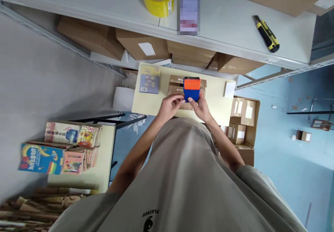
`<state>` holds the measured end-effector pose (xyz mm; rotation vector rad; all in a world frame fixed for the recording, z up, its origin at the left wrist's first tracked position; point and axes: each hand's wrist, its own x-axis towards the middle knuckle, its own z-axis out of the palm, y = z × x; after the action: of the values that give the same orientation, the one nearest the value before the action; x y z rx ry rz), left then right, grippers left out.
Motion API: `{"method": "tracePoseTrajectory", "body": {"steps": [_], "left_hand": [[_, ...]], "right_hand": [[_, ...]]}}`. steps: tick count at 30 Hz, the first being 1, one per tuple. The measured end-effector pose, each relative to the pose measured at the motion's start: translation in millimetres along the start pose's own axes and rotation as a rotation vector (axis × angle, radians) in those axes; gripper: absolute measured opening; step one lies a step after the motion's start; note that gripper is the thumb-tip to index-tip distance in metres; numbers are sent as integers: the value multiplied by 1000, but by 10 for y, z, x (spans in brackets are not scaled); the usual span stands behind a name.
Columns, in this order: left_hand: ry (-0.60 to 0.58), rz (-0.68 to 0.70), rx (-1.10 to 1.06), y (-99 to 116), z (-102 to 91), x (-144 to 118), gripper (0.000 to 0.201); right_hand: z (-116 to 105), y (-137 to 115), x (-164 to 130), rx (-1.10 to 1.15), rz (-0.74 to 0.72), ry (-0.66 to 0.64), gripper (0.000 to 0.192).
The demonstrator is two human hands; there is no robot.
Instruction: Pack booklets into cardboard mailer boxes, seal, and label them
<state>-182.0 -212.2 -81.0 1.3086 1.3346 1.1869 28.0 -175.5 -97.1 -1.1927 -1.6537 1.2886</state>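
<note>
Looking down past my shirt, I saw the left hand (169,107) and the right hand (200,107) meeting at the near end of an orange-and-blue tape dispenser (191,89), fingers curled and pinching its blue lower edge from either side. It stood over a small cardboard box (174,85) on the pale table (148,103), its long axis running near to far, orange end pointing far. A booklet (149,79) lay to the left.
</note>
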Motion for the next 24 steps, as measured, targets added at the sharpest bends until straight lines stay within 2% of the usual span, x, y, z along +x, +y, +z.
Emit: {"method": "tracePoseTrajectory", "body": {"steps": [6, 10, 14, 21, 24], "left_hand": [[159, -118, -156, 77, -279, 52, 52], [128, -127, -306, 217, -394, 85, 44], [100, -95, -405, 353, -389, 79, 36], [151, -32, -327, 335, -341, 89, 37], [174, 58, -217, 368, -357, 80, 45]], "right_hand": [[-62, -88, -126, -7, 45, -60, 67], [-90, -141, -178, -13, 35, -72, 71], [-136, -204, -192, -47, 13, -91, 69], [-226, -246, -196, -92, 2, -126, 64], [-276, -232, -183, -185, -36, -148, 61]]}}
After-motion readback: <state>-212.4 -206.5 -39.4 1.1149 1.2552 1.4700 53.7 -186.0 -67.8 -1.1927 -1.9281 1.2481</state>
